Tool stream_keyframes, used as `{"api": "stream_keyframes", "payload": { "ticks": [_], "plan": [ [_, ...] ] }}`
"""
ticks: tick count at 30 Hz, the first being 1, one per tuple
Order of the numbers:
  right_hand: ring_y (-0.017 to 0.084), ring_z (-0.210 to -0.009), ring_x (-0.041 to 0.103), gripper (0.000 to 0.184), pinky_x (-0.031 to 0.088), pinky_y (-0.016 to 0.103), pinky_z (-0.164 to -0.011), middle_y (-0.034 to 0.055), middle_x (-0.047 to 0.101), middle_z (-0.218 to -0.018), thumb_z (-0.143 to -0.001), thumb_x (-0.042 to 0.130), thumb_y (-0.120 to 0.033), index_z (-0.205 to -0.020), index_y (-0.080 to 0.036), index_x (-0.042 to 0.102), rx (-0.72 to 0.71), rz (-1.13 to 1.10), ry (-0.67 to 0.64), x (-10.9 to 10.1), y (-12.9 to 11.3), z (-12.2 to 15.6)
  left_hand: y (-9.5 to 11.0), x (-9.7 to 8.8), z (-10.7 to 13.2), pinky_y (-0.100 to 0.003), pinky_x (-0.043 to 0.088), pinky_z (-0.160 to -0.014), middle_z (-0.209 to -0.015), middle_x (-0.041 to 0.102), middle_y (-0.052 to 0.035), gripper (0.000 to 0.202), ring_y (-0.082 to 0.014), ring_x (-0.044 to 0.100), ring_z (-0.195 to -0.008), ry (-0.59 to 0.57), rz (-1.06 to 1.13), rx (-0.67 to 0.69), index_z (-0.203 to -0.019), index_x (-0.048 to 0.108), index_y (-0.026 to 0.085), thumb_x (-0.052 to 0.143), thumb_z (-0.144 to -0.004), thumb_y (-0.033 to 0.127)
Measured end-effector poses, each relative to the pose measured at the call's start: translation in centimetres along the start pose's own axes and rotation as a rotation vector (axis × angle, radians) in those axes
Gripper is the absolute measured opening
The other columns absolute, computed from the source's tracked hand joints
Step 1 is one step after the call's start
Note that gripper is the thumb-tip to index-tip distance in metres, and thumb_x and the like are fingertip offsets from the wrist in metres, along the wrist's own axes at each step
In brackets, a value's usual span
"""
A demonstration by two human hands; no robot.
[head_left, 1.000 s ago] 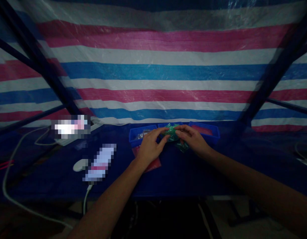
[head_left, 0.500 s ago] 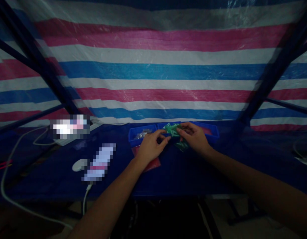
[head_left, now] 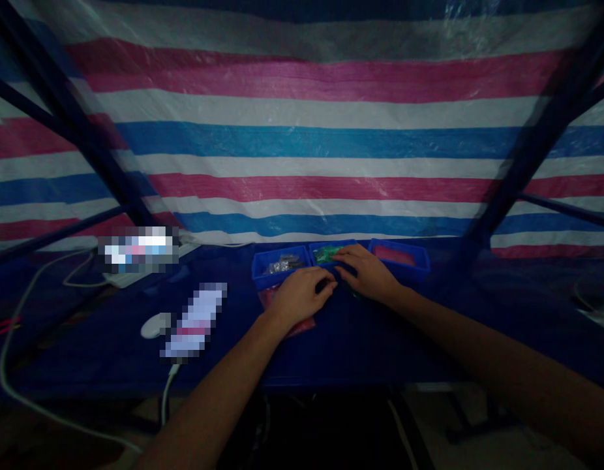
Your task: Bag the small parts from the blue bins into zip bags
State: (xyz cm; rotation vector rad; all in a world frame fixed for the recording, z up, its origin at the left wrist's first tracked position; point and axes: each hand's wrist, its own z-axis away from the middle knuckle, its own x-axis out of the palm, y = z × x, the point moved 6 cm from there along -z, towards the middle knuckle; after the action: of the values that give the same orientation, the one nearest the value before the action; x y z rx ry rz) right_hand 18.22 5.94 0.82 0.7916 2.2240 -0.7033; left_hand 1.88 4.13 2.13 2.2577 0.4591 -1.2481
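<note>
My left hand (head_left: 302,297) rests over a red plastic packet (head_left: 302,326); its thumb and forefinger tips are brought together, and anything between them is too small to make out. Close by on the right, my right hand (head_left: 368,271) has its fingers and thumb apart, reaching to the front edge of the middle blue tray (head_left: 314,261). Green plastic packets (head_left: 326,253) lie in that tray by its fingertips. A dark green scrap shows faintly beneath this hand. The left blue tray (head_left: 257,271) holds small silvery packets (head_left: 285,263).
A third blue tray (head_left: 422,264) with red packets (head_left: 392,254) stands right. Left on the blue table (head_left: 380,352) are a blurred-out phone (head_left: 197,320) on a white cable (head_left: 167,395), a white round object (head_left: 154,326) and a power strip (head_left: 123,279). A striped sheet (head_left: 302,140) hangs behind.
Green packets held up between my hands are now down in the middle tray. My right hand has moved slightly left and lower; my left thumb and forefinger have come together.
</note>
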Motion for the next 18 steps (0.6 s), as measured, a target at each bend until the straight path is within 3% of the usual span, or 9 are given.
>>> {"api": "stream_keyframes", "payload": {
  "ticks": [5,8,11,13,15,18],
  "plan": [
    [0.03,-0.13,0.056,0.042,0.044,0.054,-0.114,0.014,0.066,-0.135,-0.101,0.057,-0.029,-0.142,-0.022,0.06,-0.041,0.022,-0.008,-0.2,-1.0,0.2,0.0,0.0,0.0,-0.037,0.055,-0.082,-0.095,0.076,-0.0051,0.018,-0.0221,0.071,-0.089,0.005,-0.013,0.0,-0.102,0.073,0.022,0.057,-0.1,0.03],
    [0.033,-0.124,0.058,0.036,0.046,0.055,-0.109,0.0139,0.069,-0.126,-0.102,0.055,-0.031,-0.135,-0.022,0.064,-0.029,0.074,-0.032,-1.3,-1.7,0.5,0.0,-0.1,0.1,-0.037,0.055,-0.082,-0.096,0.076,-0.0044,0.018,-0.0221,0.071,-0.089,0.018,0.003,-0.006,-0.101,0.074,0.023,0.058,-0.1,0.031],
    [0.033,-0.108,0.063,0.028,0.052,0.049,-0.096,0.0145,0.071,-0.11,-0.102,0.053,-0.038,-0.117,-0.021,0.07,0.011,0.188,-0.173,-1.3,-2.3,1.4,-0.1,-0.1,0.1,-0.038,0.055,-0.082,-0.096,0.077,-0.0041,0.02,-0.0221,0.072,-0.088,0.033,0.006,-0.018,-0.099,0.074,0.024,0.056,-0.101,0.032],
    [0.032,-0.098,0.065,0.032,0.054,0.045,-0.083,0.0156,0.07,-0.103,-0.101,0.055,-0.047,-0.108,-0.02,0.071,0.073,0.293,-0.271,-0.8,-2.3,2.3,-0.3,-0.1,0.1,-0.038,0.055,-0.082,-0.097,0.077,-0.004,0.021,-0.0223,0.072,-0.089,0.043,0.001,-0.038,-0.099,0.074,0.024,0.055,-0.102,0.033],
    [0.032,-0.096,0.066,0.037,0.054,0.041,-0.076,0.017,0.068,-0.105,-0.099,0.056,-0.053,-0.105,-0.019,0.07,0.116,0.372,-0.318,-0.4,-2.4,2.9,-0.5,-0.2,0.2,-0.038,0.055,-0.084,-0.099,0.078,-0.0038,0.021,-0.0227,0.072,-0.091,0.05,-0.004,-0.062,-0.099,0.074,0.024,0.056,-0.101,0.032],
    [0.031,-0.1,0.065,0.033,0.055,0.04,-0.078,0.0168,0.066,-0.11,-0.1,0.055,-0.048,-0.109,-0.019,0.069,0.073,0.37,-0.357,0.2,-2.8,3.2,-0.7,-0.3,0.1,-0.04,0.055,-0.085,-0.099,0.078,-0.0032,0.02,-0.0231,0.072,-0.092,0.06,-0.007,-0.086,-0.099,0.074,0.024,0.056,-0.101,0.032]
  ]
}}
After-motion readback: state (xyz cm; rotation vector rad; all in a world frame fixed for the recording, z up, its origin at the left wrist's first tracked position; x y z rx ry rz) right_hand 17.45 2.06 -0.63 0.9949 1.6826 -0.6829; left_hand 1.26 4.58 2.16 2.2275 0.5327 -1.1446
